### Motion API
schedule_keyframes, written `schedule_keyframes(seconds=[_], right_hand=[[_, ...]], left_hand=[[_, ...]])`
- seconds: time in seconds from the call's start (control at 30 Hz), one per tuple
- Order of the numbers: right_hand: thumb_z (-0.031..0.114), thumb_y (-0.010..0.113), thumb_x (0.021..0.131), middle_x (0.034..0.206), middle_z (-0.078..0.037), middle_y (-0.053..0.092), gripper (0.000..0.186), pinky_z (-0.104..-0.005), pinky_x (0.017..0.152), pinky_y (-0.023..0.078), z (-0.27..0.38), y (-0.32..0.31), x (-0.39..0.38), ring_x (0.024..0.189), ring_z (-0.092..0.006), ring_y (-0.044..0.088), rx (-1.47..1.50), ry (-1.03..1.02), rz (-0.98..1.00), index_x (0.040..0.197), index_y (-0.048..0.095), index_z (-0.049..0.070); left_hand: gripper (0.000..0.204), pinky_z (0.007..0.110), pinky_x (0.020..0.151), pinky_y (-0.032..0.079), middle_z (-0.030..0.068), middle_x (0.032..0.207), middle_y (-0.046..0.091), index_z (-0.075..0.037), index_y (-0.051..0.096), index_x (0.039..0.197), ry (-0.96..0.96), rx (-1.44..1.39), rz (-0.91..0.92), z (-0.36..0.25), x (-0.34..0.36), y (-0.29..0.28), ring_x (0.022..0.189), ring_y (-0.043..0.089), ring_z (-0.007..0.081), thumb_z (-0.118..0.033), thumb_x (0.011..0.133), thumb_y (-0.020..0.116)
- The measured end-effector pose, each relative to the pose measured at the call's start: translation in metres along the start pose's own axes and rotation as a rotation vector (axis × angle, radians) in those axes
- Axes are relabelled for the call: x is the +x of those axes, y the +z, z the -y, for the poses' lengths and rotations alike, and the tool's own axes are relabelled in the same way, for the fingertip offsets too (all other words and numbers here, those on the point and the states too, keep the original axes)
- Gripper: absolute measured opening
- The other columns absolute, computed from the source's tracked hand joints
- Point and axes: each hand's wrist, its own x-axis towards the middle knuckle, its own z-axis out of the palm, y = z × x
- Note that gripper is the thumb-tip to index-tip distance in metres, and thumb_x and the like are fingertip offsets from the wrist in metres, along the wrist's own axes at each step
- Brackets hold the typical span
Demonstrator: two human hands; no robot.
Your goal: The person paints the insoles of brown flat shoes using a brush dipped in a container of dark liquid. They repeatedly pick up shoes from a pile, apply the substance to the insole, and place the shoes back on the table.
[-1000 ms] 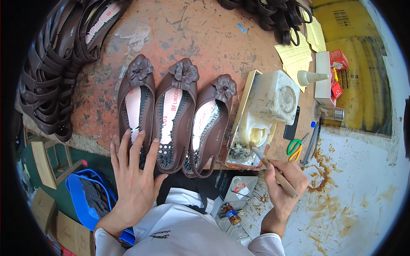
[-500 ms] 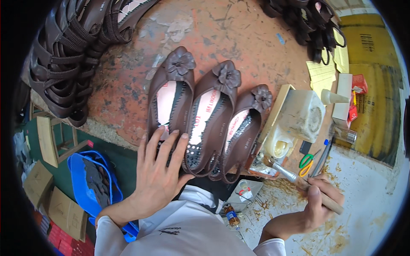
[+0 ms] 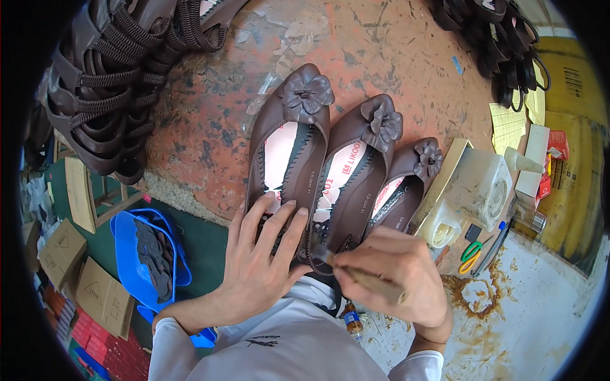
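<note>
Three brown shoe uppers with leather flowers on the toes lie side by side in front of me: a left one [image 3: 273, 136], a middle one [image 3: 356, 184] and a right one [image 3: 410, 166]. Pale insoles with red print show inside. My left hand [image 3: 254, 263] rests on the heel end of the left upper, fingers spread. In my right hand [image 3: 403, 270] is a brush [image 3: 375, 286] with a wooden handle. Its head reaches the heel area of the middle upper, where the bristles are blurred and partly hidden. Glue sits in a cut-open white plastic jug [image 3: 486, 187] at the right.
Brown strappy uppers [image 3: 105, 95] pile up at the far left, and dark ones [image 3: 492, 38] at the far right. Scissors [image 3: 470, 254] lie beside the jug. A blue bin [image 3: 136, 267] with dark pieces stands at the lower left, near cardboard boxes [image 3: 101, 298].
My right hand has carried the brush left, from beside the glue jug to the middle upper's heel. My left hand stays on the left upper. The whole view has shifted slightly.
</note>
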Motion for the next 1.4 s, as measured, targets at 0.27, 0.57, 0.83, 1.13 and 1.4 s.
schedule_keyframes(seconds=[0.27, 0.57, 0.83, 1.13, 1.4], right_hand=[[0.0, 0.086, 0.078, 0.101, -0.009, 0.074, 0.025, -0.0374, 0.07, 0.057, -0.011, -0.009, 0.011, 0.085, -0.0267, 0.068, -0.275, -0.149, -0.226, 0.103, 0.082, 0.0], [-0.002, 0.087, 0.08, 0.097, -0.012, 0.073, 0.038, -0.0353, 0.064, 0.054, -0.046, 0.036, 0.019, 0.078, -0.024, 0.065, -0.672, -0.273, -0.632, 0.116, 0.076, -0.008], [0.001, 0.086, 0.081, 0.089, -0.009, 0.072, 0.027, -0.0328, 0.063, 0.055, -0.004, 0.04, -0.019, 0.074, -0.024, 0.064, -0.478, -0.247, -0.418, 0.106, 0.079, -0.005], [0.006, 0.082, 0.088, 0.085, -0.008, 0.071, 0.026, -0.0378, 0.064, 0.058, -0.005, 0.028, -0.028, 0.074, -0.0268, 0.064, -0.363, -0.24, -0.441, 0.109, 0.077, -0.008], [0.004, 0.082, 0.089, 0.082, -0.013, 0.076, 0.015, -0.0332, 0.068, 0.054, -0.038, -0.044, -0.151, 0.074, -0.0208, 0.07, -0.293, 0.51, -0.912, 0.103, 0.083, -0.003]], left_hand=[[0.103, 0.07, 0.114, 0.041, 0.0213, 0.154, 0.054, -0.001, 0.055, 0.156, -0.006, -0.007, 0.005, -0.002, 0.001, -0.001, 0.146, 0.047, 0.0481, -0.031, 0.067, 0.098], [0.102, 0.063, 0.114, 0.044, 0.0216, 0.151, 0.056, 0.002, 0.057, 0.152, 0.019, 0.045, 0.008, -0.003, 0.004, -0.004, 0.146, 0.048, 0.0485, -0.027, 0.064, 0.099], [0.103, 0.063, 0.115, 0.045, 0.0213, 0.152, 0.055, 0.001, 0.056, 0.153, 0.01, 0.043, 0.009, -0.005, 0.002, -0.003, 0.147, 0.047, 0.0487, -0.028, 0.064, 0.099], [0.1, 0.068, 0.124, 0.038, 0.0258, 0.162, 0.045, -0.004, 0.056, 0.155, 0.014, 0.096, -0.042, 0.002, -0.002, -0.015, 0.151, 0.041, 0.0565, -0.027, 0.068, 0.101], [0.063, 0.066, 0.114, 0.051, 0.0198, 0.152, 0.055, 0.003, 0.071, 0.137, 0.1, 0.116, -0.005, 0.0, -0.006, 0.012, 0.145, 0.044, 0.0653, -0.006, 0.076, 0.088]])
